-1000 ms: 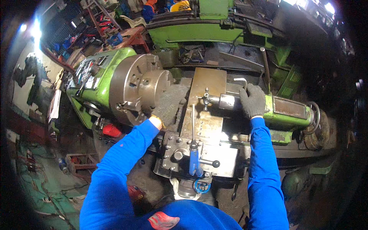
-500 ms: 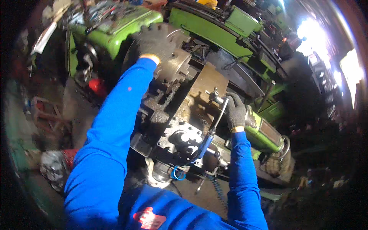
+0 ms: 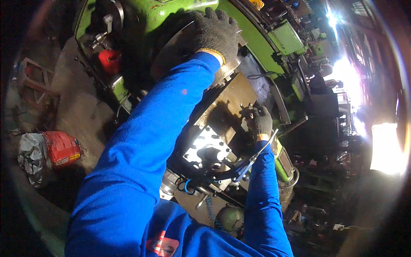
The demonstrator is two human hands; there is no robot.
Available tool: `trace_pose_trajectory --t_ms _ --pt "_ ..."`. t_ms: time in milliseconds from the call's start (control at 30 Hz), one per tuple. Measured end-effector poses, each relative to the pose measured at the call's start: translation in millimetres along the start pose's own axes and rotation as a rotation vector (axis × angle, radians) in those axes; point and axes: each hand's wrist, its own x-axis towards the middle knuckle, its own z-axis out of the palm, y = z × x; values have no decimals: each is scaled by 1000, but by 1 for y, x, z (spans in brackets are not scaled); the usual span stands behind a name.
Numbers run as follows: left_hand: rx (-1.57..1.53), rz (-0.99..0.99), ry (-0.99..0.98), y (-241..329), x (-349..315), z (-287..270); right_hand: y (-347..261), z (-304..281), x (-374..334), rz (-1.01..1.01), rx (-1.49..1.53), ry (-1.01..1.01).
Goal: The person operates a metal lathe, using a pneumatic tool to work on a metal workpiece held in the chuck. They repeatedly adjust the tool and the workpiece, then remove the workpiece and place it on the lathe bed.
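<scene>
My left hand (image 3: 217, 35), in a dark knit glove, lies over the lathe chuck (image 3: 175, 45), its fingers bent over the far edge. In its own dark glove, my right hand (image 3: 262, 121) is closed round a metal fitting with a small crossbar (image 3: 245, 112), beside the green tailstock. A brown plate (image 3: 237, 94) stretches between the two hands. Nearer to me sits the square tool post (image 3: 207, 146) with several bolts. An air blow gun (image 3: 256, 157) with a blue body and thin silver nozzle lies next to my right sleeve.
Green lathe body (image 3: 167, 13) and a second green machine (image 3: 287, 37) stand at the back. A red container (image 3: 110, 61) is below the headstock. On the left floor are a red-and-silver bag (image 3: 60, 147) and a rusty metal frame (image 3: 36, 81). A handwheel (image 3: 292, 177) is at right.
The view has shifted and tilted. My left hand appears farther right and higher, still over the chuck. My right hand remains at the metal fitting; the blow gun now crosses my right sleeve.
</scene>
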Motion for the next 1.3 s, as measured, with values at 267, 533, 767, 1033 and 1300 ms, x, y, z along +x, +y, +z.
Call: trace_pose_trajectory --t_ms 267,533,767,1033,1300 --pt "56 11 -49 4 -5 -14 -39 -39 27 403 103 -229" --pt "18 53 -167 -3 -1 -28 -19 -33 20 286 6 -146" --pt "50 28 -130 15 -3 -11 51 1 34 -224 37 135" --pt "105 44 -69 10 -9 -27 49 -21 61 -346 161 69" --pt "112 80 -29 22 -10 -21 54 -51 35 52 399 -55"
